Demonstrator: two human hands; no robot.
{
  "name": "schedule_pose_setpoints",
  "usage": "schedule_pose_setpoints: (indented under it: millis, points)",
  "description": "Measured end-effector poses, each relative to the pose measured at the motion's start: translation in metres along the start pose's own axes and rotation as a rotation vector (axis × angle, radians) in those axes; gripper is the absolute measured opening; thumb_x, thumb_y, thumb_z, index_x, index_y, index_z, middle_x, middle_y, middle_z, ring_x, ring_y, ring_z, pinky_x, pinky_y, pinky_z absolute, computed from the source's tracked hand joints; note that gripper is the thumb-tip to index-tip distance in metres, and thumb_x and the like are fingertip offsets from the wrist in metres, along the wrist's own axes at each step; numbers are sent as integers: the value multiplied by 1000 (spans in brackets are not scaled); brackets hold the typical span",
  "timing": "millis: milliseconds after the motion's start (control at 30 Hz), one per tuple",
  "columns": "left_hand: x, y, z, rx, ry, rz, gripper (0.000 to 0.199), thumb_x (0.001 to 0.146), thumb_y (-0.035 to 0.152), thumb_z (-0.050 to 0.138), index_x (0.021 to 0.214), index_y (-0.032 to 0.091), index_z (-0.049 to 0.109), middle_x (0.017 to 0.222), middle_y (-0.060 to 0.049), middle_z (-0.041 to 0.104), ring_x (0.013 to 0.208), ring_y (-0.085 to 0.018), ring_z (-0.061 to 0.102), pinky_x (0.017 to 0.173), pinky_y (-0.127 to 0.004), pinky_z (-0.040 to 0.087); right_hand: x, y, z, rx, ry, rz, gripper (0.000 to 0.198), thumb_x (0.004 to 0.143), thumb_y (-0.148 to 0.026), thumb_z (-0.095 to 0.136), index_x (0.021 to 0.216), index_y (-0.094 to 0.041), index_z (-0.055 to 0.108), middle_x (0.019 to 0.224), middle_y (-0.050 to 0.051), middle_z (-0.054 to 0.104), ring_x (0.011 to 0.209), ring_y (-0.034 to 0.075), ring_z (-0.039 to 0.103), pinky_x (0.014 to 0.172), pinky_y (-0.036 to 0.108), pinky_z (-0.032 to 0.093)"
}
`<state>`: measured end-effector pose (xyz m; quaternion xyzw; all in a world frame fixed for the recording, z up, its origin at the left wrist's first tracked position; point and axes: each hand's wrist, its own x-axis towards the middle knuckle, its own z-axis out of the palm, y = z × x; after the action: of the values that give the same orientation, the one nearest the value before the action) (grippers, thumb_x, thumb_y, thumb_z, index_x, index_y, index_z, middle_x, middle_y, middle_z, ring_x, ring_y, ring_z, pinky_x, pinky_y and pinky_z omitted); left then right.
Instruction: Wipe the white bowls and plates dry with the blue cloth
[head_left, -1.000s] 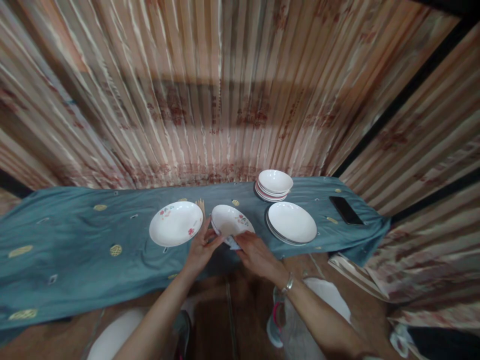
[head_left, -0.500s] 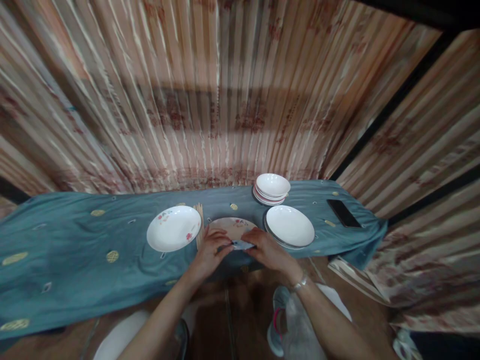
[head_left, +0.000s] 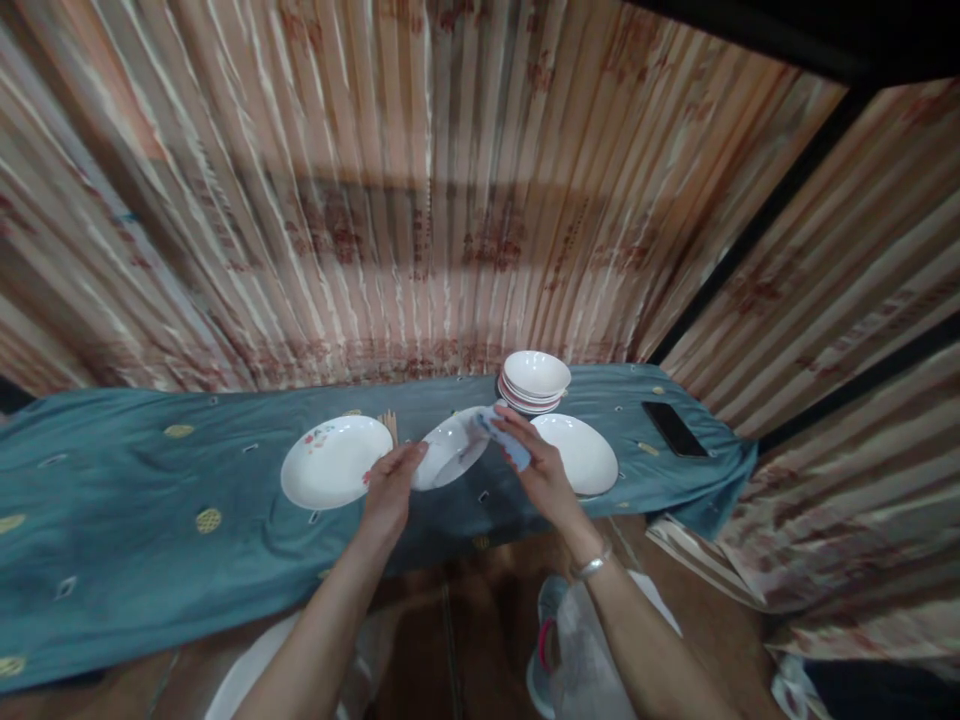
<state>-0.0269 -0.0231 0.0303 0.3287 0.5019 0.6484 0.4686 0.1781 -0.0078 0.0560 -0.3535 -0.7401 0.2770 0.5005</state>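
Note:
My left hand (head_left: 394,487) grips the left edge of a white plate (head_left: 448,455), which is tilted above the cloth-covered table. A light blue cloth (head_left: 510,440) is closed in my right hand (head_left: 541,470), pressed against the plate's right rim. Left of my left hand lies a large white plate with red flowers (head_left: 334,462). Some wooden chopsticks (head_left: 388,426) show behind that hand, partly hidden. Just beyond my right hand is a white plate (head_left: 581,455), part of it covered by the hand.
Behind the plates stands a stack of white bowls (head_left: 534,378). A black phone (head_left: 673,429) lies on the right end of the teal tablecloth (head_left: 247,520). A pleated curtain (head_left: 420,200) hangs along the table's back edge, and a dark pole (head_left: 757,235) slants at the right.
The held plate has turned from showing its patterned face to a steeper tilt. My right hand has moved up with the cloth to the plate's right rim. The view has shifted slightly.

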Motion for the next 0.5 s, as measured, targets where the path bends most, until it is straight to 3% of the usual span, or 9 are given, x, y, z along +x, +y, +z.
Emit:
schedule_pose_setpoints:
  millis: [100, 200, 333, 500]
  points:
    - [-3, 0, -1, -161, -27, -57, 31, 54, 43, 82, 66, 18, 69, 60, 1, 66, 64, -16, 60, 65, -27, 45, -7, -15, 22, -224, -191, -125, 41, 94, -23, 46, 134, -26, 57, 156, 6, 37, 148, 24, 24, 120, 49, 26]
    - [-7, -4, -5, -213, -62, -87, 22, 56, 36, 80, 64, 21, 67, 59, 2, 66, 65, -18, 62, 66, -29, 48, -12, -21, 49, -414, -288, -235, 56, 92, -35, 54, 144, -17, 44, 162, 13, 20, 152, 30, 4, 119, 55, 22]
    - [-11, -9, -5, -247, -19, -85, 22, 55, 34, 79, 69, 22, 67, 67, 1, 69, 74, -20, 66, 71, -31, 50, -8, -16, 74, -526, -154, -206, 53, 96, -35, 46, 146, -18, 39, 158, 13, 29, 151, 28, 9, 119, 54, 21]
    - [-11, -5, 1, -246, -67, -124, 24, 62, 42, 77, 72, 22, 67, 77, -4, 74, 95, -26, 68, 83, -38, 51, 11, 2, 79, -587, 48, -93, 45, 101, -30, 34, 144, -18, 41, 153, 14, 35, 148, 27, 18, 116, 54, 23]
